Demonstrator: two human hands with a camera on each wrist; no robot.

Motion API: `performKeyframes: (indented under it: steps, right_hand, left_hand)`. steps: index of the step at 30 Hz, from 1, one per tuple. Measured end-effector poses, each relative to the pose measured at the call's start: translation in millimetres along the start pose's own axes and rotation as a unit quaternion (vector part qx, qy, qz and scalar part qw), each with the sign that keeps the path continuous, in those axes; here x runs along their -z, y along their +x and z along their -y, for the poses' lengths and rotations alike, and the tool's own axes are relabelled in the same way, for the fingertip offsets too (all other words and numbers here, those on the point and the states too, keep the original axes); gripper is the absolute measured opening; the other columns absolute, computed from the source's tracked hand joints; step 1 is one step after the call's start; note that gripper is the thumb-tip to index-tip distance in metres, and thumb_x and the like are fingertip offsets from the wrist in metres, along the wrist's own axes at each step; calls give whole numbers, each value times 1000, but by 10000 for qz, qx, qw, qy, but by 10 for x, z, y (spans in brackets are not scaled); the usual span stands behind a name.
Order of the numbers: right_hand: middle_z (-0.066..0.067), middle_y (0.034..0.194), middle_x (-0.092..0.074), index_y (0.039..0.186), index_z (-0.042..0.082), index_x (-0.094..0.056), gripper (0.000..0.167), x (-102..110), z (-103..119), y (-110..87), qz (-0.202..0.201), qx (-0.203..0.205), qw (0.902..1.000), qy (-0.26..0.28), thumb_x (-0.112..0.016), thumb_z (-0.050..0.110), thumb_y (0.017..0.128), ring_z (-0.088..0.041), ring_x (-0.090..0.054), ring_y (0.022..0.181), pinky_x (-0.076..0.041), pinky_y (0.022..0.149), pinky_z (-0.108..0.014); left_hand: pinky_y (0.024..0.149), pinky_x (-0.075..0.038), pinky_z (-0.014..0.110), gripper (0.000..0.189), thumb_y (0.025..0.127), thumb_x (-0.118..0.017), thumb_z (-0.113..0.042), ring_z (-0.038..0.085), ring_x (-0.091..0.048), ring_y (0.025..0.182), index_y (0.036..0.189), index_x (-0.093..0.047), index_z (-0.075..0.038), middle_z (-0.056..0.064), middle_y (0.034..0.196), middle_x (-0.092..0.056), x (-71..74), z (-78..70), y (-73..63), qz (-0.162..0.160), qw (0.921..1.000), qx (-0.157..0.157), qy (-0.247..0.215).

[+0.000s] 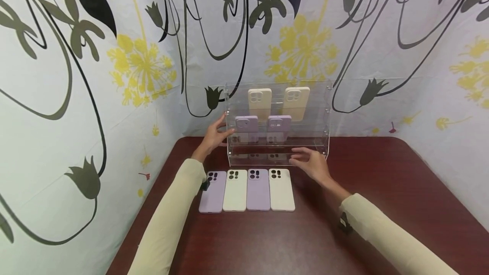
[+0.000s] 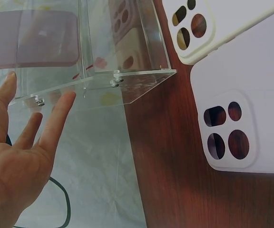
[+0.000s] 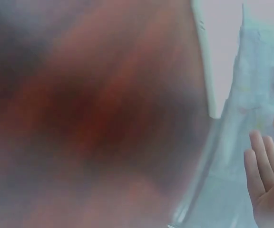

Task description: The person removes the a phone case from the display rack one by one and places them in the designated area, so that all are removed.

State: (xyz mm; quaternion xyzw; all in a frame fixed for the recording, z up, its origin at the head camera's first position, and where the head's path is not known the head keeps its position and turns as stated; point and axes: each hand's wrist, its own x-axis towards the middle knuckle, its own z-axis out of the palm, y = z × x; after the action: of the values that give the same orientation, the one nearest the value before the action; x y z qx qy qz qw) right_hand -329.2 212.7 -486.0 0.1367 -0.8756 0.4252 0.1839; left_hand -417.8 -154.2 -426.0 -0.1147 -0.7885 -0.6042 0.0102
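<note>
A clear acrylic tiered display stand [image 1: 305, 139] stands at the back of the table. My left hand [image 1: 214, 136] is at its left side panel, fingers straight and spread; whether they touch the panel, I cannot tell. In front of the stand's lower right, my right hand [image 1: 312, 164] hovers with extended fingers, holding nothing. Two cream phone cases [image 1: 260, 99] lean on a high tier, with two lilac phone cases [image 1: 246, 123] below them. On the table lies a row of alternating lilac [image 1: 258, 194] and cream phone cases [image 1: 282, 194]; table wood shows through their camera cutouts in the left wrist view.
The dark red wooden table [image 1: 382, 190] reaches back to a wall covering [image 1: 153, 75] printed with flowers and vines. Metal screws [image 2: 116, 80] join the stand's side panel. Much of the right wrist view is blurred.
</note>
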Motion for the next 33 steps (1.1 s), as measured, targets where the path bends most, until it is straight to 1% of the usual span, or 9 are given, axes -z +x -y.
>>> performKeyframes:
  steps: [3, 9, 15, 19, 22, 25, 28, 30, 33]
  right_hand:
    - [-10, 101, -80, 123, 6, -76, 38, 62, 53, 101, -108, 91, 9999, 80, -86, 17, 88, -27, -79, 85, -56, 62, -10]
    - [-13, 105, -79, 126, 5, -74, 41, 159, 166, 289, -322, 254, 9988, 263, -86, 14, 88, -32, -78, 90, -54, 63, -6]
    - [-17, 109, -78, 129, 4, -72, 44, 240, 277, 449, -402, 410, 9978, 337, -86, 13, 88, -33, -77, 94, -56, 67, -8]
    - [-16, 110, -77, 130, 6, -72, 45, 280, 321, 528, -438, 475, 9975, 285, -86, 13, 88, -33, -77, 95, -55, 67, -7]
    - [-16, 110, -78, 131, 7, -72, 47, 300, 342, 578, -470, 523, 9975, 108, -87, 15, 87, -33, -77, 94, -60, 66, -14]
    - [-17, 112, -77, 135, 8, -69, 51, 316, 376, 618, -494, 546, 9973, 64, -86, 15, 88, -33, -77, 94, -65, 69, -29]
    - [-19, 115, -76, 140, 8, -65, 55, 326, 416, 648, -501, 601, 9969, 70, -85, 14, 89, -34, -77, 94, -66, 72, -41]
    - [-20, 116, -75, 141, 8, -64, 55, 326, 437, 671, -513, 633, 9966, 103, -84, 12, 90, -35, -77, 95, -66, 74, -46]
    - [-20, 117, -75, 139, 8, -65, 52, 320, 457, 708, -539, 660, 9962, 151, -83, 10, 90, -36, -76, 96, -66, 75, -47]
  left_hand:
    - [88, -61, 64, 84, 99, -74, -16, 44, -64, 122, 165, -27, -38, 24, 157, -42, 11, 11, -2, -2, 10000, -7, -33]
    - [80, -66, 51, 83, 100, -74, -20, 42, -62, 125, 165, -26, -39, 22, 157, -43, 36, 25, -38, 18, 9999, 29, 120]
    - [83, -64, 56, 84, 99, -75, -20, 43, -65, 121, 165, -26, -39, 24, 157, -42, 50, 38, -57, -29, 9999, 39, 153]
    - [81, -65, 54, 84, 99, -74, -20, 44, -64, 121, 165, -25, -38, 26, 158, -40, 51, 26, -50, -7, 9998, 14, 213]
    - [80, -66, 50, 84, 100, -74, -20, 45, -64, 122, 165, -25, -38, 28, 158, -40, 51, 17, -41, 14, 9998, -1, 223]
    - [80, -66, 51, 84, 100, -74, -20, 47, -63, 122, 165, -25, -37, 27, 158, -40, 49, 6, -36, 40, 9998, -1, 181]
    - [82, -65, 54, 83, 100, -74, -20, 47, -62, 123, 165, -25, -37, 26, 159, -39, 43, 0, -31, 61, 9998, 0, 165]
    - [83, -65, 53, 83, 100, -74, -21, 45, -61, 125, 166, -25, -36, 25, 160, -38, 38, -2, -26, 44, 9997, -28, 241]
    - [82, -66, 52, 84, 99, -74, -21, 41, -63, 124, 165, -25, -36, 24, 160, -39, 23, -5, -13, 5, 9995, -65, 322]
